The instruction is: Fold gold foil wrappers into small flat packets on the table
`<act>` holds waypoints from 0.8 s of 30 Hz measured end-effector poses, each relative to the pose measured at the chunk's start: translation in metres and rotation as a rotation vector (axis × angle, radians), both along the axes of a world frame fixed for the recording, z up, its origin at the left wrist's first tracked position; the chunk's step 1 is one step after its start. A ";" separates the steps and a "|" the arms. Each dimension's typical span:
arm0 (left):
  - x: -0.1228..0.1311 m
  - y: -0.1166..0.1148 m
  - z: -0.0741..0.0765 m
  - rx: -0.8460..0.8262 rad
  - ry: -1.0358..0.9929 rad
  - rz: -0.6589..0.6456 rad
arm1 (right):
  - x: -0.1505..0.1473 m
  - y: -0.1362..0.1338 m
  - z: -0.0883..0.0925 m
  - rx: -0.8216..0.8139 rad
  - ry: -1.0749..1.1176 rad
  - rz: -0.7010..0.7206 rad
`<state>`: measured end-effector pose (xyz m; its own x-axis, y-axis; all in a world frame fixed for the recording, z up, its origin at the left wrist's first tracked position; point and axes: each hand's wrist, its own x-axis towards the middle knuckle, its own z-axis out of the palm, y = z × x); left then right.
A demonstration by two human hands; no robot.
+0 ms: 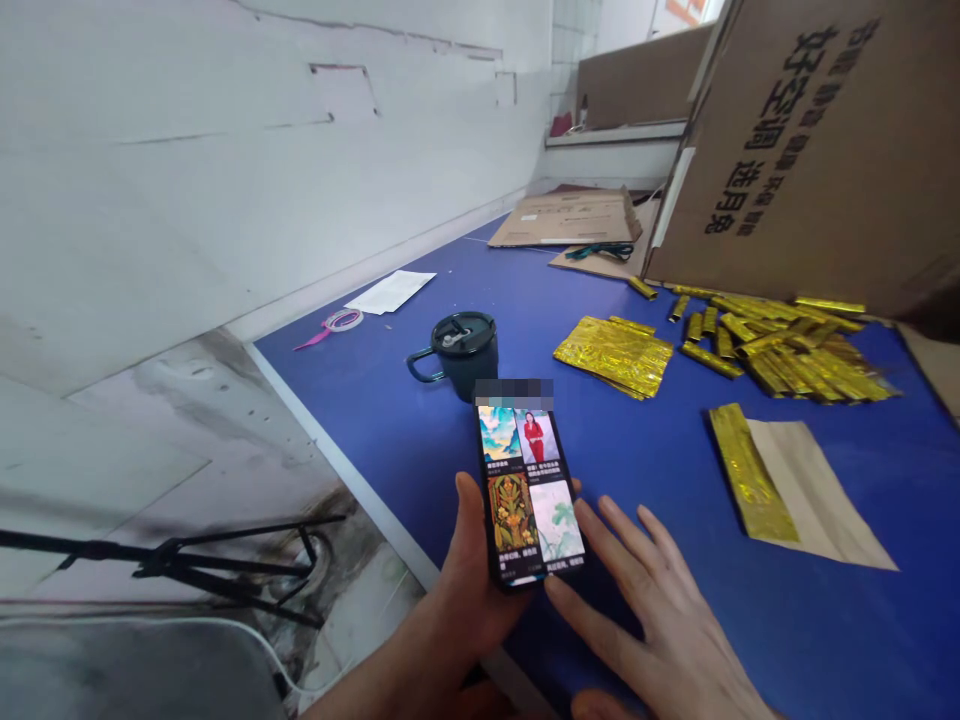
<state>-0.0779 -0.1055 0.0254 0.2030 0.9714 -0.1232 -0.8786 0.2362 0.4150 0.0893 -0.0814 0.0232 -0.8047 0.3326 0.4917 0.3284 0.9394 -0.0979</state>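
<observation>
My left hand [469, 590] is wrapped round a smartphone [517, 515] from below, its thumb along the left edge. The lit screen shows a grid of pictures with captions, and its top strip is blurred out. At the phone's lower right, my right hand [649, 605] has its fingers spread, with the tips at the edge of the screen. I cannot tell whether a fingertip touches the glass. Just behind the phone stands a dark green lidded mug [466, 355], its handle pointing left. To the right lies a brown paper sheet [821, 495] with a gold foil strip [750, 475] along its left side.
On the blue table [360, 420] lie a gold foil stack [615, 355] and a heap of gold foil rolls [802, 345]. A large cardboard box [795, 150] stands behind them. White paper [394, 292] and a tape roll [343, 320] lie at the left. Black stand legs [225, 555] are beside the table.
</observation>
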 end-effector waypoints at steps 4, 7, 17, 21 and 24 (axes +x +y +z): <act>0.002 -0.005 -0.002 0.012 -0.041 -0.019 | -0.007 0.002 0.001 -0.012 -0.080 -0.126; 0.006 -0.007 -0.002 0.033 -0.058 -0.042 | -0.009 0.005 0.002 -0.033 -0.063 -0.317; 0.010 0.004 0.001 0.027 -0.031 -0.044 | 0.010 0.001 0.008 0.020 0.050 -0.075; 0.011 0.006 0.003 0.027 -0.034 -0.060 | 0.008 0.000 0.007 0.031 0.058 -0.052; 0.011 0.007 0.004 0.023 -0.022 -0.075 | 0.007 0.000 0.008 0.039 0.056 -0.068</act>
<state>-0.0671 -0.0986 0.0296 0.2773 0.9560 -0.0958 -0.8680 0.2920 0.4017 0.0963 -0.0810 0.0315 -0.7518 0.3653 0.5490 0.3871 0.9185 -0.0812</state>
